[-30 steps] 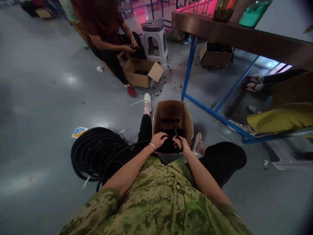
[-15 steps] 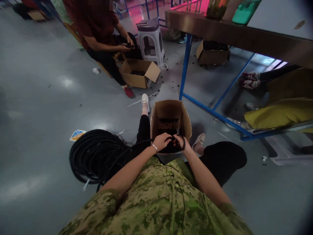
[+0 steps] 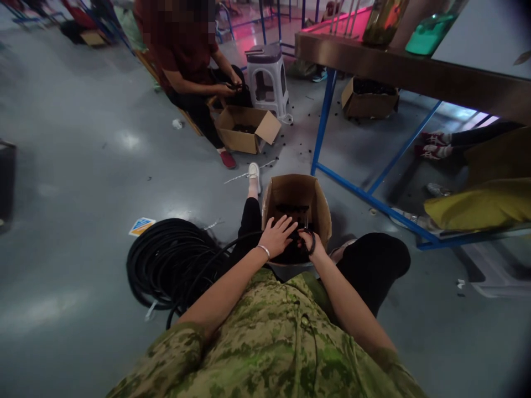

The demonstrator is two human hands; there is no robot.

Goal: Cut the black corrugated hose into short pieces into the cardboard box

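Note:
My right hand (image 3: pixel 315 247) is closed on a pair of scissors (image 3: pixel 306 220). Their blades point away from me, and a black handle loops around the hand. To its left, my left hand (image 3: pixel 276 239) lies with its fingers stretched out and spread, palm down. A black hose (image 3: pixel 244 237) comes in from the left and passes under that hand; its end is hidden. Both hands are over an open cardboard box (image 3: pixel 292 182) between my legs, with dark pieces inside. The hose leads from a large black coil (image 3: pixel 166 260) on the floor.
A blue-legged table (image 3: pixel 373 66) stands at the right. Ahead, a seated person in dark red works above another cardboard box (image 3: pixel 236 138), beside a grey plastic stool (image 3: pixel 267 72). Small black pieces and a white strip (image 3: pixel 236 179) lie on the floor. Other people's feet show under the table.
My left hand has gone from curled fingers on the hose to spread, extended fingers. The right hand still holds the scissors. The whole view has shifted slightly.

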